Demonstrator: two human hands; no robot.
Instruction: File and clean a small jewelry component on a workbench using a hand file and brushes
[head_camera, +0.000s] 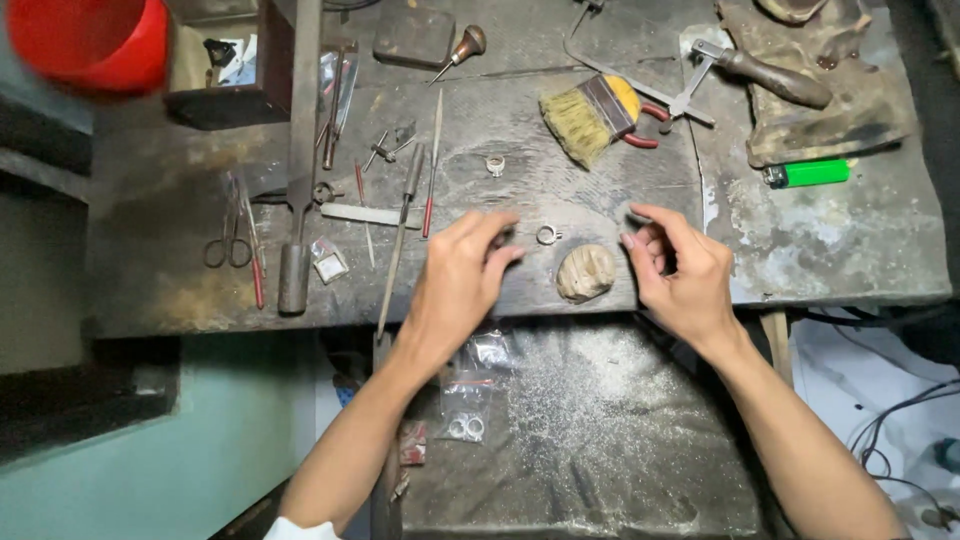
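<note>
Silver ring (546, 235) lies flat on the dark, worn workbench (600, 200), between the two hands and just above a pale, lumpy block of putty-like material (586, 272) that sits near the bench's front edge. The left hand (462, 280) reaches in from below, forearm angled up and to the right, back of the hand facing the camera; its fingers are curled loosely with thumb and forefinger tips close together just left of the ring, and whether they pinch anything cannot be told. The right hand (680, 272) comes in from the lower right, wrist bent, fingers half curled and spread, forefinger extended toward the left above the lump; it holds nothing visible. A second ring (495, 164) rests farther back on the bench. A bristle brush (592, 115) with red-handled pliers (648, 125) lies beyond, a green lighter (808, 173) to the right, and scissors (230, 240) and files (400, 235) to the left.
</note>
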